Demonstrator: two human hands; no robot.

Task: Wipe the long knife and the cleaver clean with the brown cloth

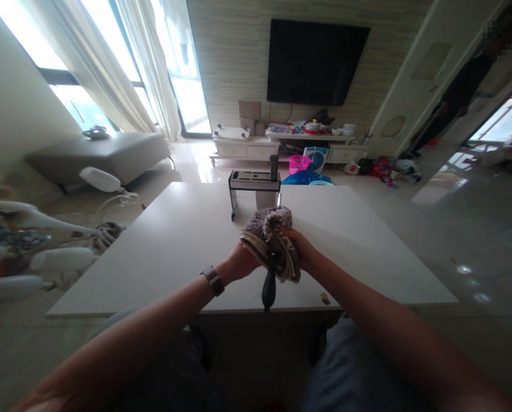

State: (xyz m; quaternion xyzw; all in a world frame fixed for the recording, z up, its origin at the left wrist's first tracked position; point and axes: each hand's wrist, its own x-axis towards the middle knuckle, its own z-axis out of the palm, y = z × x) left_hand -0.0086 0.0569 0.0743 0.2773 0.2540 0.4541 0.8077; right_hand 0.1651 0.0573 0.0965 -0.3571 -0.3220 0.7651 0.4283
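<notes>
A brown fluffy towel (267,226) is bunched up over the near middle of the white table. My left hand (244,260), with a watch on its wrist, grips it from the left and below. From the right side my right hand (301,246) is closed on its folds. A black handle (269,286), like a knife's, sticks out of the towel toward me; whatever it belongs to is hidden in the cloth. Just beyond stands a knife block (255,182) with clear sides, and another black handle (274,166) rises from its right end.
The white table (187,240) has a small sticker (325,298) near its front edge. White lamp-like parts (62,258) and cables lie at the left. A pink basket (299,164) and blue bag (307,177) are behind the table. Another person (457,91) stands far right.
</notes>
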